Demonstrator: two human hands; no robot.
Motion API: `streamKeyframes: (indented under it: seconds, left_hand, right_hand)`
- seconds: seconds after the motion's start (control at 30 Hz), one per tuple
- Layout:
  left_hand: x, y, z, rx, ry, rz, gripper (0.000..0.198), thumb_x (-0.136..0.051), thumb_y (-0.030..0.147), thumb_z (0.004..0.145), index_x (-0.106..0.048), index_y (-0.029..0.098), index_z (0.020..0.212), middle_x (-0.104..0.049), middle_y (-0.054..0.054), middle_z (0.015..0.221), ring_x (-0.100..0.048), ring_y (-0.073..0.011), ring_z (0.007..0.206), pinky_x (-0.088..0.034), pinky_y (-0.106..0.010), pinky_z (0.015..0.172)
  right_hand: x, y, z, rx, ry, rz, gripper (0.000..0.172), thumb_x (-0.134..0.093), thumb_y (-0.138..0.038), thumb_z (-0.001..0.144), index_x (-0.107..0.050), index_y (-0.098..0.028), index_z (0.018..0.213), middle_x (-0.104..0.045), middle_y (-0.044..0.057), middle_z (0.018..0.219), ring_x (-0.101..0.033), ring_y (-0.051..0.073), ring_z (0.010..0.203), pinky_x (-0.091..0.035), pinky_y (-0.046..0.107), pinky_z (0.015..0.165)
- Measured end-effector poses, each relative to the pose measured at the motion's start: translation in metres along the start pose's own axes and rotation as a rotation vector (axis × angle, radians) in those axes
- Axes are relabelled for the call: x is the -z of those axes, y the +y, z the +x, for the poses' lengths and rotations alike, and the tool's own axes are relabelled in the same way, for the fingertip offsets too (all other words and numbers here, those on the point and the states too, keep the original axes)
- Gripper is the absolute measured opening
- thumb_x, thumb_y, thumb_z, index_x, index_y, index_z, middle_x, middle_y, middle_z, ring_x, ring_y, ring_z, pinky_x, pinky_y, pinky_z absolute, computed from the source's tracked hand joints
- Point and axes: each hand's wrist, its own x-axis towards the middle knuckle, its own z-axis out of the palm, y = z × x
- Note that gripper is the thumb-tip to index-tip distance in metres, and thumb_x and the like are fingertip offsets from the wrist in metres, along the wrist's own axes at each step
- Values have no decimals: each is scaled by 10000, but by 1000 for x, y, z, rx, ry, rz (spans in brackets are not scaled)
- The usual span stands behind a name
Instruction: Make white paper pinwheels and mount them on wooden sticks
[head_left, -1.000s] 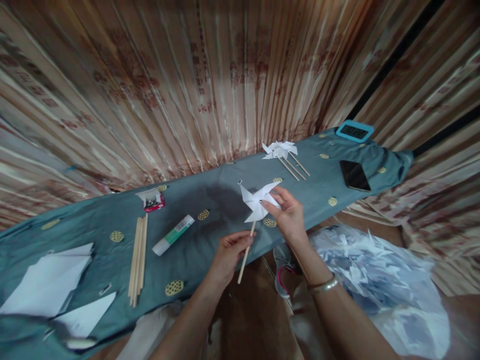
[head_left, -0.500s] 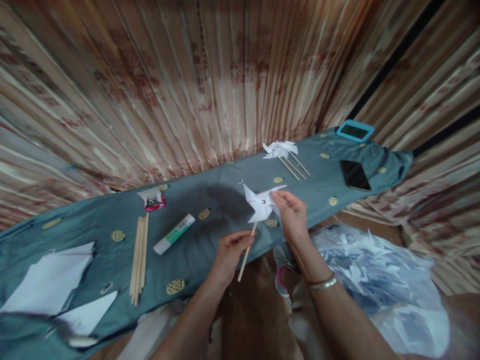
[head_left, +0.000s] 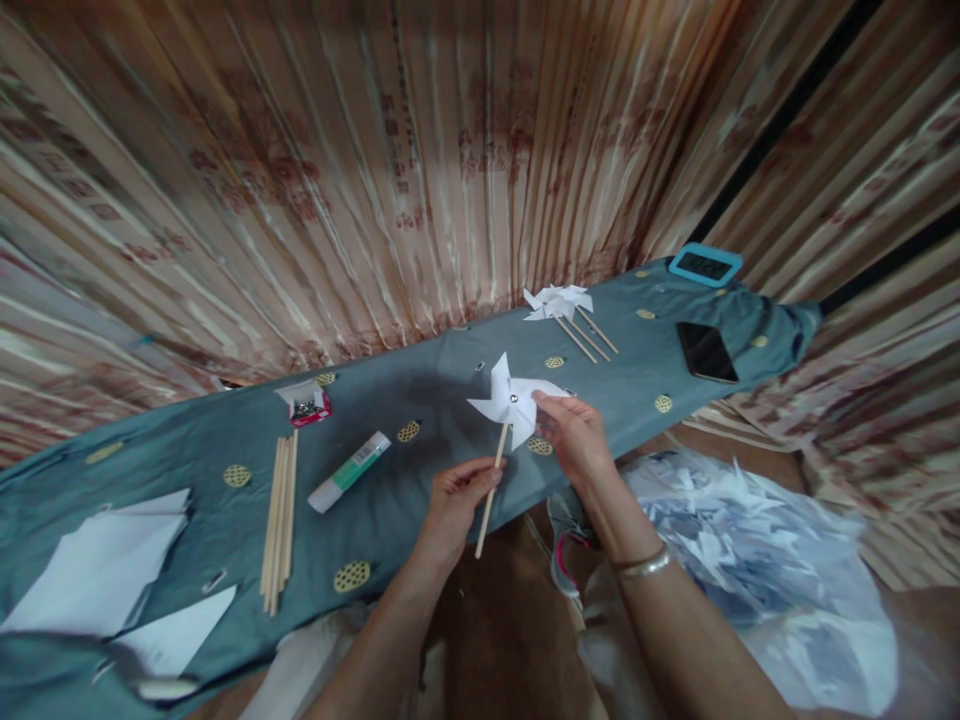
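Note:
A white paper pinwheel (head_left: pixel 504 402) with a shiny pin at its centre is held above the near side of the cloth. My left hand (head_left: pixel 459 505) pinches its wooden stick (head_left: pixel 489 500) below the paper blades. At the right-hand blade, my right hand (head_left: pixel 574 430) has thumb and fingers closed on the paper. Farther back, several finished-looking pinwheels (head_left: pixel 556 301) lie together, their sticks pointing toward me. A bundle of loose wooden sticks (head_left: pixel 277 525) rests to the left, beside a glue stick (head_left: pixel 349 473) with a green label.
A small red box of pins (head_left: pixel 307 403) stands open on the teal cloth (head_left: pixel 420 520). White paper sheets (head_left: pixel 97 565) are stacked at far left. A phone (head_left: pixel 706 351) and a blue-framed clock (head_left: pixel 705 264) lie at right. A plastic bag of paper pieces (head_left: pixel 757 560) sits below the edge.
The pinwheel's blades have turned and the paper sits slightly farther left. My right hand has shifted a little left and down, still at a blade; my left hand keeps the stick.

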Motion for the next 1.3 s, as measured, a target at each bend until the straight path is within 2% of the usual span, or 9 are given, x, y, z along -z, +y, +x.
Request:
streamKeyframes:
  seconds: [0.17, 0.6, 0.73, 1.07, 1.17, 1.3]
  left_hand:
    - [2, 0, 2, -3, 6, 2, 331, -849, 350, 477, -787, 181, 755, -683, -19, 623, -484, -76, 573, -376, -203, 591]
    - [2, 1, 3, -6, 8, -19, 330, -861, 338, 462, -784, 177, 740, -693, -25, 648, -500, -76, 578, -383, -200, 588]
    - [3, 1, 3, -17, 11, -16, 332, -853, 337, 481, -785, 173, 761, -682, -21, 630, -494, -79, 570, -387, -206, 587]
    - [1, 4, 2, -23, 21, -24, 316, -856, 325, 474, -784, 176, 743, -691, -27, 636, -503, -89, 579, -411, -220, 613]
    - [1, 5, 2, -13, 24, -39, 327, -861, 330, 460, -785, 176, 739, -689, -20, 631, -501, -81, 577, -405, -208, 609]
    - [2, 5, 2, 2, 26, -43, 328, -866, 329, 448, -784, 181, 730, -686, -14, 624, -507, -75, 585, -396, -196, 607]
  right_hand:
    - [-1, -1, -1, -67, -63, 61, 312, -866, -307, 471, -689, -174, 691, -706, 10, 613, -628, 108, 505, -506, 200, 483]
    - [-3, -1, -4, -108, -106, 43, 313, -893, -271, 445, -677, -175, 652, -705, -6, 599, -629, 84, 515, -522, 165, 512]
    - [-4, 1, -7, -112, -98, -13, 332, -899, -304, 419, -692, -172, 643, -700, -15, 605, -611, 69, 515, -492, 146, 489]
    - [-9, 7, -13, -46, -176, -105, 330, -871, -402, 452, -704, -177, 626, -687, -1, 585, -575, 89, 521, -419, 182, 468]
    - [-9, 4, -14, -82, -201, -99, 369, -862, -459, 464, -704, -177, 641, -693, 4, 600, -587, 97, 540, -443, 188, 494]
    - [-8, 2, -12, -167, -202, 21, 399, -825, -521, 524, -707, -186, 704, -716, 13, 660, -613, 113, 555, -498, 211, 534]
